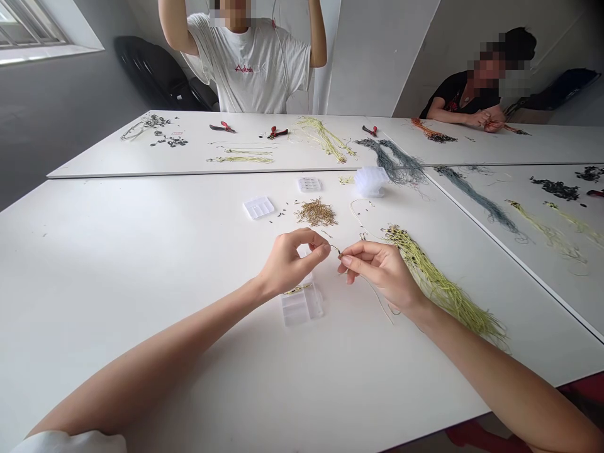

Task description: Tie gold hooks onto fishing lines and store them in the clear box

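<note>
Over the middle of the near table, my left hand (pixel 302 255) is closed, thumb and fingertips pinching one end of a small curved fishing hook (pixel 335 248). My right hand (pixel 377 267) is closed on the hook's dark end, from which a thin pale cord (pixel 381 303) trails down to the table. Partly hidden under my left hand lies an open clear compartment box (pixel 296 313) with a few gold and dark pieces in it. Just beyond my hands sits a pile of small gold metal pieces (pixel 317 212). Beside my right hand spreads a bundle of yellow-green cords (pixel 443 289) with hooks at its near-hand end.
Small clear boxes (pixel 258 207) and stacked clear plastic (pixel 371 181) stand farther back. Grey cord bundles (pixel 481 198) lie to the right. Pliers (pixel 223 127) and more cords rest on the far table. Two people (pixel 250 69) are across from me, one working with orange cords (pixel 431 131).
</note>
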Tool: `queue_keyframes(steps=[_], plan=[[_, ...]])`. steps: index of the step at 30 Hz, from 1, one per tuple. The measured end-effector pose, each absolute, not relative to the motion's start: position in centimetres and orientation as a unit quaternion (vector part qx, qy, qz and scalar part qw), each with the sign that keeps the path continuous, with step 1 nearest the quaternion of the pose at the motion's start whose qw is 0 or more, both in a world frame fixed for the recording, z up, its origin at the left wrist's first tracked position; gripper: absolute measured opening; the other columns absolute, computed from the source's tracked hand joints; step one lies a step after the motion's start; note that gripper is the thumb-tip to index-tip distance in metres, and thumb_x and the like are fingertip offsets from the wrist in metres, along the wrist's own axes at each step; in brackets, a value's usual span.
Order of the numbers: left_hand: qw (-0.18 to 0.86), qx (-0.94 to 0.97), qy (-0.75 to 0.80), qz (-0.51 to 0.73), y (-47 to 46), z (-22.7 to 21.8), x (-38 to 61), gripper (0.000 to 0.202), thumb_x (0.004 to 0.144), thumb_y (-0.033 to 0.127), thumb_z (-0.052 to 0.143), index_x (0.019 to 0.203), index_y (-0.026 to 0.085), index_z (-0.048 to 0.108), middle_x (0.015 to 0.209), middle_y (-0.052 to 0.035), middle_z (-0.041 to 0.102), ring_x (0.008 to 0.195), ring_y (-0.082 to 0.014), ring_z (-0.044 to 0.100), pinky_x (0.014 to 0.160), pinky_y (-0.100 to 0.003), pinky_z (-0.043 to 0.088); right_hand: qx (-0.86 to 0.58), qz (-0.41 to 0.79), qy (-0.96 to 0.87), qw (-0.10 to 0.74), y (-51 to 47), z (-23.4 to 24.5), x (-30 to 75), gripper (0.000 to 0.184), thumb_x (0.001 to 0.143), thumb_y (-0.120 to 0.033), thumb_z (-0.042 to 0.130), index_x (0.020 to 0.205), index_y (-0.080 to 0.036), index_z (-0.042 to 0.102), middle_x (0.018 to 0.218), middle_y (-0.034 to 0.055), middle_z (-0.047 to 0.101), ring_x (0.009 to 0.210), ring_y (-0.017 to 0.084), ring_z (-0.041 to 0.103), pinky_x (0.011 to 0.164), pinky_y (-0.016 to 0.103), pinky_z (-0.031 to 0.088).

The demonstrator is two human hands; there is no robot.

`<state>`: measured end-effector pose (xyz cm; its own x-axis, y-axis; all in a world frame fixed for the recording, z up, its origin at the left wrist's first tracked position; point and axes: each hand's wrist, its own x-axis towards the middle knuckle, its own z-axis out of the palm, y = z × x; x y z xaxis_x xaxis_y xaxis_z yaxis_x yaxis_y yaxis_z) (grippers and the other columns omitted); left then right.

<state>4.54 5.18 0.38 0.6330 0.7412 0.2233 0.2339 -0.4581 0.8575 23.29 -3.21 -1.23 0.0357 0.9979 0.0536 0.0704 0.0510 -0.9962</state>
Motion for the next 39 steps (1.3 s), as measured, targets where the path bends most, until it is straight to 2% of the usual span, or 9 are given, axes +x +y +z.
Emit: queue_keyframes(steps=[14,20,23,27,33,39], plan=[[0.424,0.798,0.312,0.294,5.43,0.32,4.51,0.023,0.089,0.035,0.055,0.078,0.017,0.065,0.086,-0.0032,0.069,0.085,-0.018,0.062,0.078,-0.03,0.048,-0.513,0.451,-0.525,0.509,-3.21,-1.16,23.37,0.012,0.082,-0.031,0.068,0.08,-0.019,0.071,0.068,0.001,0.062,0.064,0.014,0.057,0.059,0.028,0.048],[0.422,0.813,0.295,0.272,5.55,0.81,4.31,0.021,0.09,0.032,0.054,0.096,0.02,0.07,0.106,-0.005,0.069,0.099,-0.0205,0.062,0.084,-0.033,0.048,-0.525,0.459,-0.534,0.479,-3.17,-1.37,23.39,0.012,0.082,-0.031,0.068,0.081,-0.019,0.071,0.075,0.002,0.064,0.067,0.014,0.057,0.06,0.028,0.047],[0.367,0.864,0.238,0.248,5.45,0.97,4.34,0.02,0.088,0.032,0.059,0.099,0.022,0.072,0.101,-0.0046,0.07,0.097,-0.0209,0.062,0.089,-0.036,0.044,-0.518,0.463,-0.545,0.469,-3.12,-1.39,23.28,0.013,0.083,-0.031,0.067,0.082,-0.019,0.071,0.073,0.0016,0.063,0.066,0.014,0.056,0.06,0.028,0.046],[0.302,0.901,0.217,0.223,5.36,0.74,4.42,0.017,0.089,0.032,0.059,0.092,0.025,0.074,0.092,-0.0023,0.071,0.087,-0.019,0.062,0.09,-0.039,0.037,-0.521,0.467,-0.545,0.462,-3.12,-1.39,23.27,0.012,0.083,-0.03,0.067,0.082,-0.018,0.071,0.072,0.0017,0.063,0.066,0.014,0.055,0.06,0.027,0.045],[0.273,0.916,0.206,0.208,5.52,0.54,4.32,0.018,0.091,0.026,0.054,0.088,0.023,0.072,0.086,-0.001,0.069,0.079,-0.0159,0.059,0.091,-0.04,0.033,-0.517,0.471,-0.553,0.453,-3.11,-1.48,23.37,0.013,0.083,-0.03,0.067,0.081,-0.017,0.071,0.073,0.0026,0.065,0.067,0.014,0.057,0.061,0.028,0.047],[0.269,0.915,0.215,0.211,5.55,0.64,4.36,0.018,0.091,0.023,0.054,0.084,0.021,0.07,0.083,-0.0002,0.068,0.078,-0.0151,0.058,0.093,-0.04,0.032,-0.515,0.468,-0.558,0.451,-3.14,-1.45,23.42,0.013,0.082,-0.031,0.069,0.084,-0.018,0.071,0.077,0.0032,0.066,0.07,0.015,0.057,0.063,0.029,0.047]])
